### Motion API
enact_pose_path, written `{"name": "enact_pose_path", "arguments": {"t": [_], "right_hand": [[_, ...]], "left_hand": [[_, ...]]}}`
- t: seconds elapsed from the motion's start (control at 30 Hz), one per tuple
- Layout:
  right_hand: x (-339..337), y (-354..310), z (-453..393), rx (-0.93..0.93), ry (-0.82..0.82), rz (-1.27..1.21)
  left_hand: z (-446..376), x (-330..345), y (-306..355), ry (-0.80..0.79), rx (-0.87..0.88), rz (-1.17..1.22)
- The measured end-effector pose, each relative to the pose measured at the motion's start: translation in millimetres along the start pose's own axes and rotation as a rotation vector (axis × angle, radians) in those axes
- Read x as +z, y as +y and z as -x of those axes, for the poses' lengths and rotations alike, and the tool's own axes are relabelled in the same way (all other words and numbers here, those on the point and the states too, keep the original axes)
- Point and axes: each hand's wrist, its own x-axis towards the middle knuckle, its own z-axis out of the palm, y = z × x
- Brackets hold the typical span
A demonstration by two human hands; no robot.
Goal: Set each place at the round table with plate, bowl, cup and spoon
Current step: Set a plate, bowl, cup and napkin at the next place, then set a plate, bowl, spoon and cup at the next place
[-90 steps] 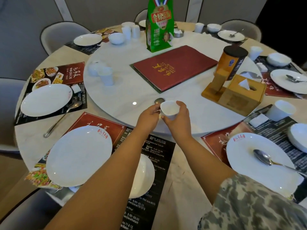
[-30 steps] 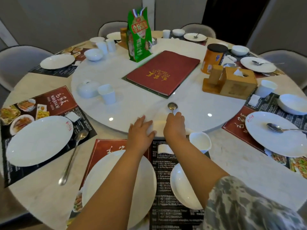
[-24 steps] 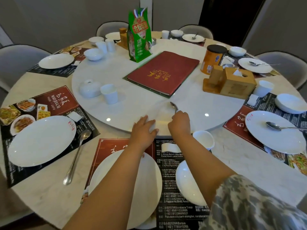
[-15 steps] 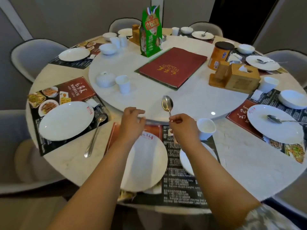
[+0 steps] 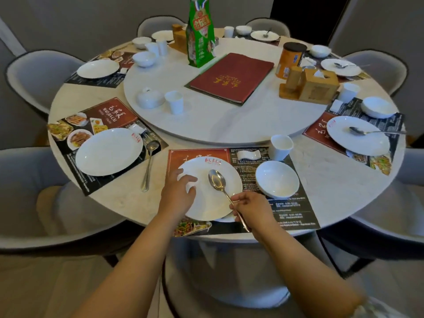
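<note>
Head view shows the right hand (image 5: pixel 250 208) with its fingers (image 5: pixel 238 199) pinched round the handle of the spoon (image 5: pixel 216 180), whose scoop hangs over the plate (image 5: pixel 206 203) just ahead of those fingers. The left hand (image 5: pixel 177 193) lies on the plate's left side, fingers loosely spread and grasping nothing, seemingly steadying it. The step appears to be laying the spoon at this place; done well, the scoop would go down gently first, then the handle, so nothing clinks or slides, with the left hand keeping the plate still. Beyond the right fingers and slightly outward sit the bowl (image 5: pixel 277 180) and, farther on, the cup (image 5: pixel 281 146), so this setting looks nearly complete. Room is tight on the bowl's side, where the handle could knock the rim; the near edge of the tabletop (image 5: pixel 332 191) lies just behind the wrists, and the plate already reaches close to it. Open tabletop lies outward of the left fingers, before the neighbouring spoon (image 5: pixel 149 161).
</note>
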Motion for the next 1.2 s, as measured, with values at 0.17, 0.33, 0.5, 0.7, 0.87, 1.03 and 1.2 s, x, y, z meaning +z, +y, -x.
{"name": "enact_pose_path", "arguments": {"t": [0.17,0.33,0.5,0.7,0.87,1.03,1.2], "right_hand": [[21.1,4.1,12.2,0.016,0.106,0.027],[31.9,5.3,20.5,0.025,0.193,0.036],[34.9,9.0,24.0,0.012,0.221,0.060],[33.8,11.1,23.1,0.008,0.209,0.080],[34.8,14.8,24.8,-0.042,0.207,0.200],[53.7,8.4,35.8,-0.274,0.333,0.451],[90.9,-20.2,36.5,-0.385,0.192,0.367]], "left_hand": [[2.6,-6.3,-11.3,-0.043,0.046,0.045],[6.8,-12.0,-18.3,-0.065,0.101,0.099],[8.6,-11.4,-17.9,-0.081,0.107,0.113],[13.2,-14.5,-14.4,-0.087,0.103,0.112],[20.7,-22.5,-16.6,-0.052,0.084,0.144],[27.1,-36.4,-21.1,-0.020,0.044,0.221],[22.6,-56.9,-31.3,0.052,0.024,0.272]]}}
